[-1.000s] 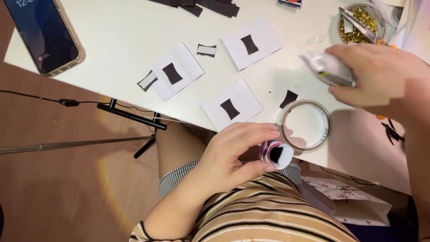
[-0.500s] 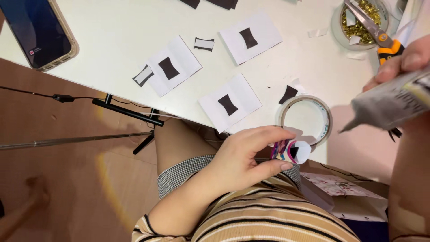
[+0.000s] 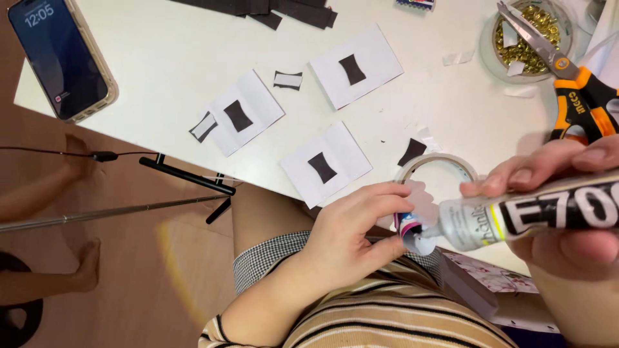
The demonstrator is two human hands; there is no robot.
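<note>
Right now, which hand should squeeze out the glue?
The right hand, most likely. Its grip is already around the glue tube, and the nozzle sits right at the small round piece. The left hand is busy pinching that piece, so it seems better placed to hold it steady.

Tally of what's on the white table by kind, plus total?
White paper cards with a dark patch: 3
Small loose cut pieces: 3
Phone: 1
Tape roll: 1
Orange-handled scissors: 1
Dish of gold bits: 1
Total: 10
</note>
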